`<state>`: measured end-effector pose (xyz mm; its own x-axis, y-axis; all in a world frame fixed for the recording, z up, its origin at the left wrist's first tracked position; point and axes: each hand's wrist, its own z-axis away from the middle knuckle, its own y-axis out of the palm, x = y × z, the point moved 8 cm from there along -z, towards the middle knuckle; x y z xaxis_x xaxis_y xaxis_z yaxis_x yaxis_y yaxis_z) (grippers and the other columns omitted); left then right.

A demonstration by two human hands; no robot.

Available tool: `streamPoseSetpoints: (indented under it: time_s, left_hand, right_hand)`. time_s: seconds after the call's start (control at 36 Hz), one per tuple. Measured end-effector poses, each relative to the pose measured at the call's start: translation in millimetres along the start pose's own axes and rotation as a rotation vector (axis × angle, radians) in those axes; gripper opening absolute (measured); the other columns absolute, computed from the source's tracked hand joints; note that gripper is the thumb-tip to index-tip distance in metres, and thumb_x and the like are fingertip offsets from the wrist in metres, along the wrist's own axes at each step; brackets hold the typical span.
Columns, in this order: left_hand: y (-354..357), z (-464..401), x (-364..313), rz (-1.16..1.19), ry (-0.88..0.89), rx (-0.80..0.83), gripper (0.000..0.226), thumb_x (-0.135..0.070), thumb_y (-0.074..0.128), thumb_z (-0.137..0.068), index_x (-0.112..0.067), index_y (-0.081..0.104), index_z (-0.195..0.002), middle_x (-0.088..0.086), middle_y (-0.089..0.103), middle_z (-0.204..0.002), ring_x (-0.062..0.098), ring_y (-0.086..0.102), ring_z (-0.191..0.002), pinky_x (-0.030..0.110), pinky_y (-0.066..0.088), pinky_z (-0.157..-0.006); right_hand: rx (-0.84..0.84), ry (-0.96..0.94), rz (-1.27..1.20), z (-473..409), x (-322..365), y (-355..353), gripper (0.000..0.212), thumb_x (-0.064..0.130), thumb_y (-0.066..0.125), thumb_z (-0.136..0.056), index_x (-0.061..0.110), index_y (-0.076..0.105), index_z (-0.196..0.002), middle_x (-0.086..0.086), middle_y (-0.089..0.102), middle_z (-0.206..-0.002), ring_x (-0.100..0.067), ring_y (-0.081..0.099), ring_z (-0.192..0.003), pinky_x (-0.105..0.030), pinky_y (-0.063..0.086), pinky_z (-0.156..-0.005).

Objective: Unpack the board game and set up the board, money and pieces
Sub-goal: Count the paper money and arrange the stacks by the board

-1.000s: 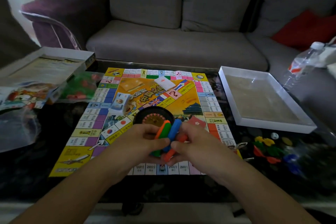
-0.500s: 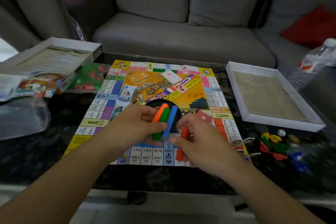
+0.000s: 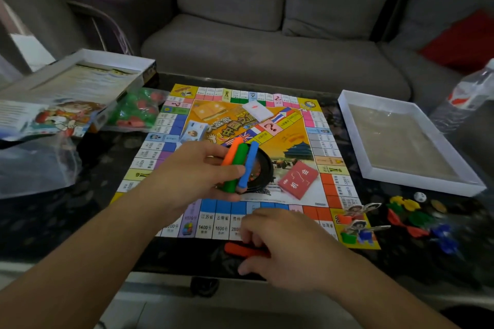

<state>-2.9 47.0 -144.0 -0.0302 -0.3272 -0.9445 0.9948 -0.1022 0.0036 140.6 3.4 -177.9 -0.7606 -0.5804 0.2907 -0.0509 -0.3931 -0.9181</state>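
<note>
The game board (image 3: 291, 147) lies unfolded on the dark table. My left hand (image 3: 192, 173) grips three plastic sticks above it: orange (image 3: 232, 151), green (image 3: 236, 165) and blue (image 3: 248, 163). My right hand (image 3: 288, 246) holds a red stick (image 3: 242, 250) down on the table just below the board's near edge. A black spinner wheel (image 3: 263, 168) sits mid-board behind the sticks. A red card deck (image 3: 298, 179), a white card deck (image 3: 256, 109) and a money stack (image 3: 193, 131) lie on the board. Cardboard character pieces (image 3: 357, 224) stand at the near right corner.
An open white box tray (image 3: 401, 181) is on the right, with loose coloured pieces (image 3: 411, 218) and a die (image 3: 420, 196) in front of it. The box lid (image 3: 66, 88), a bag of green and red pieces (image 3: 136, 111) and a clear bag (image 3: 34, 165) lie left. A water bottle (image 3: 470, 91) stands far right.
My right hand pulled the red stick away from the bundle and brought it down onto the table near the board's front edge. My left hand kept the other three sticks.
</note>
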Motion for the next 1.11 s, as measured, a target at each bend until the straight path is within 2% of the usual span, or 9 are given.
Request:
streamPoseSetpoints:
  time_s: [0.06,0.17,0.28,0.44,0.58,0.69,0.86,1.0,1.11]
  left_hand:
    - [1.0,1.2,0.1,0.014,0.005,0.000,0.023,-0.004,0.074,-0.093,-0.003,0.070,-0.116,0.014,0.079,-0.099,0.031,0.079,-0.090,0.037,0.065,-0.073]
    - [9.1,3.6,-0.6,0.018,0.035,0.021,0.021,-0.006,0.074,-0.092,-0.006,0.072,-0.113,0.012,0.079,-0.103,0.029,0.079,-0.092,0.042,0.066,-0.078]
    - [27.1,7.8,0.3,-0.009,0.061,0.084,0.021,-0.005,0.074,-0.091,-0.011,0.074,-0.111,0.007,0.080,-0.101,0.024,0.078,-0.095,0.044,0.066,-0.079]
    - [44.3,2.4,2.1,-0.003,0.006,0.089,0.022,-0.005,0.076,-0.088,-0.010,0.076,-0.110,0.011,0.080,-0.101,0.028,0.078,-0.094,0.047,0.065,-0.079]
    - [41.0,-3.4,1.4,0.074,-0.047,0.049,0.025,-0.005,0.074,-0.088,-0.006,0.073,-0.113,0.013,0.080,-0.100,0.030,0.079,-0.092,0.038,0.066,-0.071]
    - [53.6,-9.9,-2.8,0.272,-0.068,0.058,0.024,-0.004,0.069,-0.090,0.002,0.072,-0.113,0.021,0.077,-0.105,0.034,0.077,-0.098,0.038,0.066,-0.073]
    - [50.7,-32.7,1.0,0.329,-0.108,-0.042,0.017,0.000,0.064,-0.097,0.001,0.071,-0.112,0.019,0.079,-0.099,0.031,0.079,-0.087,0.034,0.064,-0.062]
    - [60.5,-41.2,7.0,0.162,-0.148,-0.008,0.012,0.002,0.063,-0.096,-0.002,0.072,-0.102,0.014,0.074,-0.078,0.021,0.068,-0.061,0.030,0.054,-0.047]
    - [73.2,-42.7,21.2,-0.067,-0.171,0.066,0.007,-0.009,0.073,-0.090,-0.009,0.072,-0.097,0.006,0.059,-0.067,0.018,0.057,-0.061,0.031,0.047,-0.050]
  right_hand:
    - [-0.069,0.076,-0.160,3.0,-9.1,-8.8,0.030,0.057,0.071,-0.092,0.036,0.056,-0.108,0.017,0.057,-0.100,-0.006,0.058,-0.090,-0.032,0.057,-0.078]
    - [-0.316,0.233,-0.720,9.4,-36.4,-37.7,0.014,0.042,0.069,-0.098,0.041,0.060,-0.108,0.016,0.067,-0.100,-0.003,0.067,-0.087,-0.026,0.055,-0.070]
    - [-0.444,0.293,-1.190,11.0,-50.6,-50.6,0.014,0.031,0.066,-0.102,0.020,0.071,-0.109,-0.007,0.075,-0.100,-0.018,0.070,-0.076,-0.037,0.052,-0.061]
    - [-0.505,0.370,-1.159,18.0,-67.6,-58.5,0.015,0.026,0.066,-0.104,0.014,0.074,-0.101,-0.009,0.073,-0.084,-0.015,0.068,-0.070,-0.033,0.052,-0.058]
    - [-0.601,0.463,-1.065,20.1,-113.8,-106.9,0.018,0.030,0.067,-0.103,0.016,0.076,-0.095,-0.001,0.077,-0.081,-0.017,0.072,-0.071,-0.033,0.057,-0.064]
    - [-0.630,0.527,-1.200,9.3,-162.9,-125.7,0.019,0.018,0.068,-0.102,0.001,0.073,-0.104,-0.013,0.073,-0.084,-0.020,0.069,-0.069,-0.030,0.057,-0.061]
    - [-0.678,0.616,-0.737,5.1,-200.2,-129.8,0.011,0.028,0.066,-0.103,0.020,0.071,-0.097,-0.001,0.077,-0.086,-0.010,0.071,-0.067,-0.024,0.053,-0.058]
    - [-0.615,0.551,-0.768,-5.1,-200.1,-116.9,0.006,0.024,0.068,-0.101,0.021,0.068,-0.105,-0.001,0.079,-0.087,-0.013,0.076,-0.071,-0.028,0.055,-0.061]
    - [-0.513,0.525,-0.669,-9.9,-192.7,-107.0,0.010,0.029,0.071,-0.099,0.025,0.062,-0.103,0.004,0.080,-0.086,-0.010,0.077,-0.074,-0.030,0.056,-0.062]
